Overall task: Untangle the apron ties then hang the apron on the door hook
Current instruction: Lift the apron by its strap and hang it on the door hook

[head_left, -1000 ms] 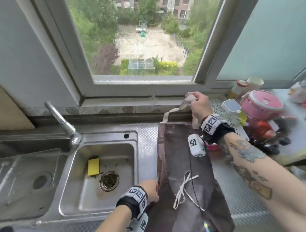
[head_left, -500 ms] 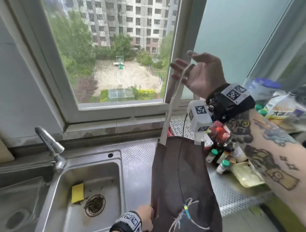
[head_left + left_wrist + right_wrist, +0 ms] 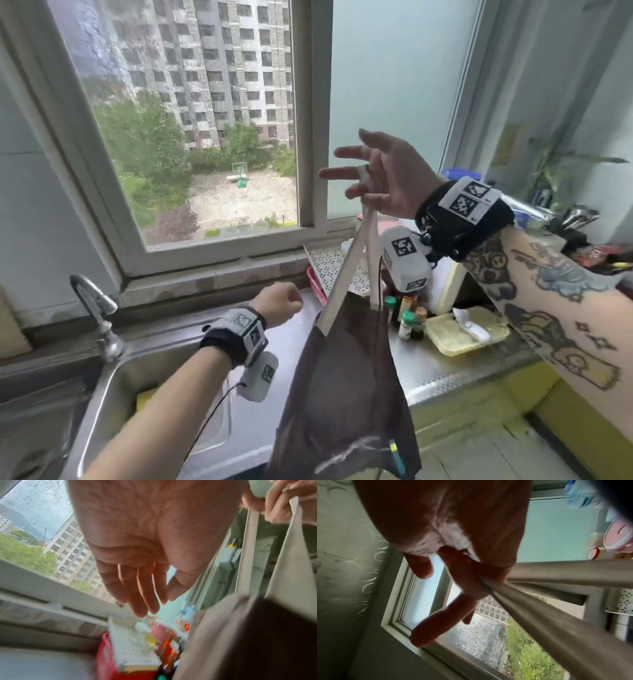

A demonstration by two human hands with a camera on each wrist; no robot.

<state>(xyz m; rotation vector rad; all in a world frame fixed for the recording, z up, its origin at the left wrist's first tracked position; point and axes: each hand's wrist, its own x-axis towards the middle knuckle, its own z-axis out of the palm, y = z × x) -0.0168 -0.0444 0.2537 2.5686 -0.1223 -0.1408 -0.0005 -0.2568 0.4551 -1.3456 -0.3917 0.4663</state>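
Apron lifted by its neck strap above the worktop; hanging not yet done.

The right hand (image 3: 383, 181) pinches the pale neck strap (image 3: 356, 260), other fingers spread; the brown apron (image 3: 346, 387) hangs free over the worktop's front edge, beside the sink (image 3: 102, 387). The left hand (image 3: 279, 303) is empty, fingers relaxed. White ties (image 3: 349, 452) look loose at the apron's lower part, though blurred. No door hook in view. A yellow tray (image 3: 445, 342) near the worktop's right end holds a white item.
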